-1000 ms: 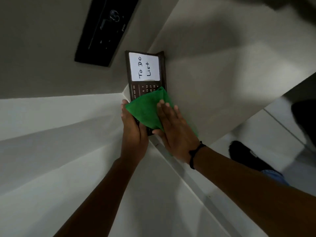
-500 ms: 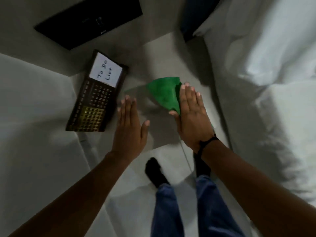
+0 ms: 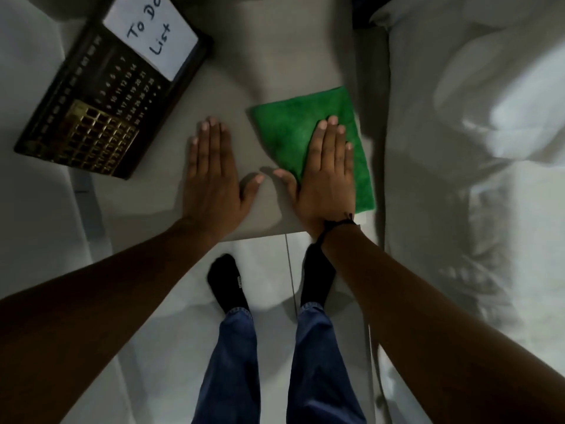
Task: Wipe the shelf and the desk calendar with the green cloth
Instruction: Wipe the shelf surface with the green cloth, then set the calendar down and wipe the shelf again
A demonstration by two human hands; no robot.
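We are looking straight down on the grey shelf point(image 3: 275, 56). The green cloth point(image 3: 293, 130) is lying folded flat on its right part, near the white bedding point(image 3: 474, 117). The right hand point(image 3: 324, 175) is resting palm down on the cloth's near half, fingers straight and held close together, thumb out to the side on bare shelf; it is pressing, not pinching. The left hand point(image 3: 211, 175) is lying flat on the bare shelf just beside it, fingers together, thumb spread, holding nothing.

The desk calendar point(image 3: 113, 96), with its "To Do List" card point(image 3: 151, 32), is lying flat at the shelf's far left, well apart from both hands.

We are judging the cloth soft, light and limp, probably microfibre: it should slide under a flat palm and bunch if pushed from one edge only, so pressure over its middle suits it best. We are judging the calendar stiff and light, with a smooth dark face; it may skid when wiped, so the free left hand should steady its frame edge, not the paper card.
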